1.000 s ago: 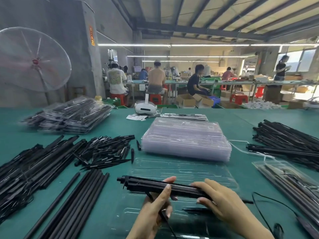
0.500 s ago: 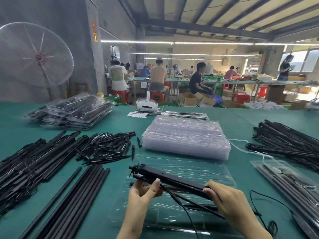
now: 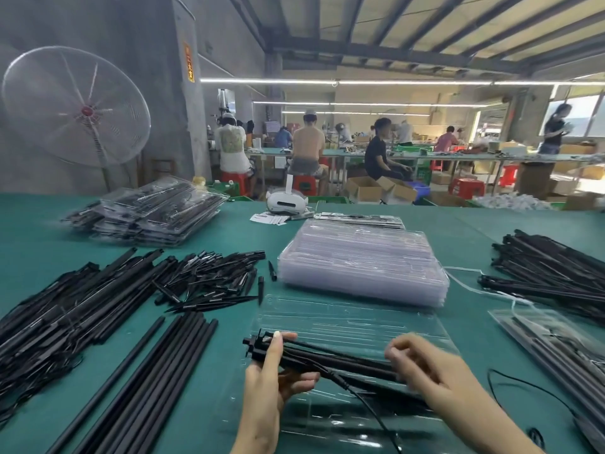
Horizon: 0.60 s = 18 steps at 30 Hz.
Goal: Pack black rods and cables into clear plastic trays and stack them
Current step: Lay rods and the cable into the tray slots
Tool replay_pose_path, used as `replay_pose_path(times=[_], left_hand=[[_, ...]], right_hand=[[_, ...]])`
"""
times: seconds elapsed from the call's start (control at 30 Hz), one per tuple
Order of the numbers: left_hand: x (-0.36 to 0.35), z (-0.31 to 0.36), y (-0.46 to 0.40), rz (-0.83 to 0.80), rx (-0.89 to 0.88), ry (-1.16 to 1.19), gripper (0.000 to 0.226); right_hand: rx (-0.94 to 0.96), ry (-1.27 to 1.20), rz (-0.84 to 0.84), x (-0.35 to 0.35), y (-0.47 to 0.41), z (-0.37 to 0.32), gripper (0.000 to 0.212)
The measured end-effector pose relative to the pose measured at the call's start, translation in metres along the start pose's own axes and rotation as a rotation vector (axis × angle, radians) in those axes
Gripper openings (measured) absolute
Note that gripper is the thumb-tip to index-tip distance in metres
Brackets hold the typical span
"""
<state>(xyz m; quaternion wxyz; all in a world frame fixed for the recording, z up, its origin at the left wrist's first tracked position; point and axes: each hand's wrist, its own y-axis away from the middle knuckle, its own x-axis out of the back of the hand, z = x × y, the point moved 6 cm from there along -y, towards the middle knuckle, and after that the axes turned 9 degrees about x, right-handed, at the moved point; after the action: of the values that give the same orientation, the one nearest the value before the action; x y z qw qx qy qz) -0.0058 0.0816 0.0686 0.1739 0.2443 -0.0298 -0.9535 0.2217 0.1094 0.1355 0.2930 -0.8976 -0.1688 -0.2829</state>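
Head view: the left hand (image 3: 275, 381) grips the rod bundle (image 3: 327, 357) near its end, fingers curled round it. The right hand (image 3: 435, 371), blurred, holds its other end above the open tray (image 3: 353, 319) on the desk (image 3: 229, 339). A cable (image 3: 373, 414) trails down.

Motion-blurred right hand (image 3: 435, 371); clear tray (image 3: 343, 326) and cable (image 3: 376, 417) cut off at bottom edge.

Rods (image 3: 108, 309) lie left on the bench (image 3: 32, 231), empty trays (image 3: 361, 263) stacked centre, more rods (image 3: 553, 273) right, an open tray (image 3: 343, 319) nearest.
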Motion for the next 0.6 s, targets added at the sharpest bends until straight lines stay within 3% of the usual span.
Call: replay_pose_path(times=[0.1,0.13,0.2,0.27,0.33,0.4,0.47,0.6], left_hand=[[0.003,0.0,-0.001,0.028,-0.013,0.004,0.03],[0.003,0.0,-0.001,0.031,-0.014,0.009,0.03],[0.005,0.001,-0.002,0.034,-0.011,0.026,0.032],[0.009,0.003,-0.004,0.049,-0.009,0.049,0.036],[0.015,0.007,-0.006,0.074,-0.007,0.082,0.041],[0.022,0.012,-0.007,0.09,-0.008,0.117,0.044],[0.026,0.017,-0.009,0.09,-0.007,0.146,0.045],[0.019,0.017,-0.011,0.041,0.026,0.114,0.044]], right_hand=[[-0.106,0.013,-0.46,-0.052,0.023,-0.006,0.052],[-0.123,0.013,-0.472,-0.061,0.03,0.001,0.055],[-0.232,-0.245,-0.468,-0.071,0.036,0.003,0.045],[-0.123,-0.365,-0.515,-0.062,0.038,-0.007,0.038],[-0.125,-0.223,-0.365,-0.026,0.031,0.003,0.023],[0.01,0.131,-0.187,0.011,0.017,0.009,0.008],[0.12,0.361,-0.132,0.035,0.01,0.01,0.007],[0.155,0.523,-0.089,0.061,0.014,0.027,0.027]])
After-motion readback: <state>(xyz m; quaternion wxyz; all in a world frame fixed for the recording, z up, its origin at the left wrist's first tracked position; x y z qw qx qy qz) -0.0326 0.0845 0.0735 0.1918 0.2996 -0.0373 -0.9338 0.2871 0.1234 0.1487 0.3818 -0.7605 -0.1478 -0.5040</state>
